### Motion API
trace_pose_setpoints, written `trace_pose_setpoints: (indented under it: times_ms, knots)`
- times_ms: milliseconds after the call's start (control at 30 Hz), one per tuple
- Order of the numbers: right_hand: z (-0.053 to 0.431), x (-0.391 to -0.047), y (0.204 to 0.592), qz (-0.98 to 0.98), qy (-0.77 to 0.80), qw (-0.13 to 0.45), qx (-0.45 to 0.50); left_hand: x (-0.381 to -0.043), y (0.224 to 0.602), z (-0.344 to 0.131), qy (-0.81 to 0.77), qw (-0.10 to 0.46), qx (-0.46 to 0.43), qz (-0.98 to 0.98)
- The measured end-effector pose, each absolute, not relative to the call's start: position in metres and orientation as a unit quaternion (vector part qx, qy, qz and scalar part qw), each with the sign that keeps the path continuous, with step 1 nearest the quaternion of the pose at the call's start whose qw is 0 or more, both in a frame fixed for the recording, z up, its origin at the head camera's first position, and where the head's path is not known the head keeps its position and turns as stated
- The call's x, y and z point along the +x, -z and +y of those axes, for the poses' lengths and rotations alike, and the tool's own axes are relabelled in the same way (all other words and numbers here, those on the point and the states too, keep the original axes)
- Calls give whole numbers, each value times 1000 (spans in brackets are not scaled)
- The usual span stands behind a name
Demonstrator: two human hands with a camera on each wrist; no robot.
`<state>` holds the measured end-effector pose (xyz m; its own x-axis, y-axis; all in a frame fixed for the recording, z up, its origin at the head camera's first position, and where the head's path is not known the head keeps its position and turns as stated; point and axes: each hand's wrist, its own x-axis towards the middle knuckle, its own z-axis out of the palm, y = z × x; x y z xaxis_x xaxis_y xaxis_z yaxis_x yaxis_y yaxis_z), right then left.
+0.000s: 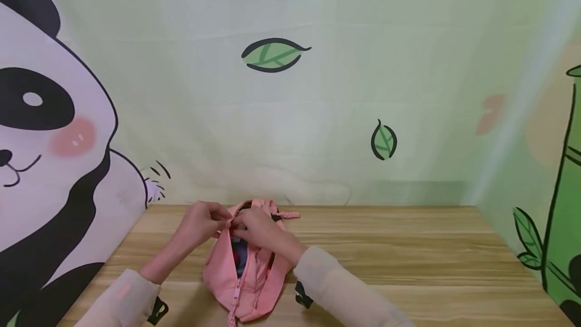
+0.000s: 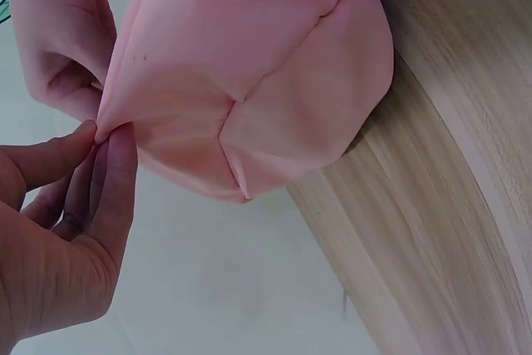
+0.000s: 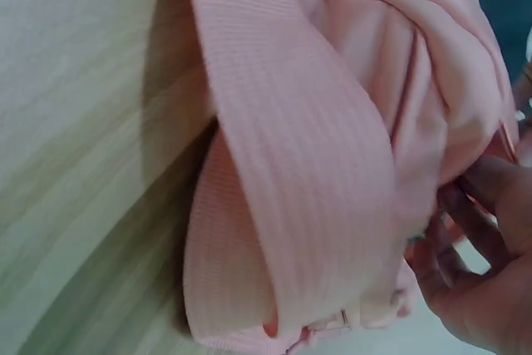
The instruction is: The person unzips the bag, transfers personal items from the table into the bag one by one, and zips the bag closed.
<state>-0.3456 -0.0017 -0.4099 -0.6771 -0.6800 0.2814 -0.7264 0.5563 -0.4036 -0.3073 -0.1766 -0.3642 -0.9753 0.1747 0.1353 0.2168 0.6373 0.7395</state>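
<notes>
A soft pink bag (image 1: 218, 271) with a long zipped opening lies on the table, its zipper pull (image 1: 236, 294) near the front end. Through the gap shows a dark blue inside (image 1: 240, 256) with a bit of red; what it is cannot be told. My left hand (image 1: 202, 224) pinches the edge of the opening between thumb and fingers, as the left wrist view also shows on the bag's fabric (image 2: 274, 81). Right beside it, my right hand (image 1: 259, 227) reaches across the opening with curled fingers gripping the same edge; its fingertips are partly hidden.
A wide ribbed pink strap (image 3: 291, 147) loops along the bag's right side. A braided pink cord (image 1: 289, 214) sticks out at the far end. The wood-grain table (image 1: 386, 256) meets a printed backdrop (image 1: 317, 130) with a panda and leaves behind and at both sides.
</notes>
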Motion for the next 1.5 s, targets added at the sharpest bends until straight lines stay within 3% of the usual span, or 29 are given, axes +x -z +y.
trace_pose_setpoints:
  times_ms: [267,467,833,1033,1200,1333,1500]
  knots:
    - [36,-335,400,-882,-296,-9,367,-307,373,-176,435,26,-97,-895]
    - [63,-325,396,-877,-300,15,375,-313,380,-165,412,31,-116,-903]
    - [67,-261,400,-823,-174,-55,538,-313,403,-136,290,92,-216,-928]
    - [51,-231,408,-786,-92,-9,611,-310,400,-136,254,91,-258,-928]
    - [42,-227,415,-782,-63,47,619,-312,396,-149,195,120,-366,-902]
    - [35,-226,419,-776,-64,50,625,-313,398,-160,132,137,-440,-878]
    - [28,-222,423,-770,-66,36,634,-309,399,-167,73,107,-445,-886]
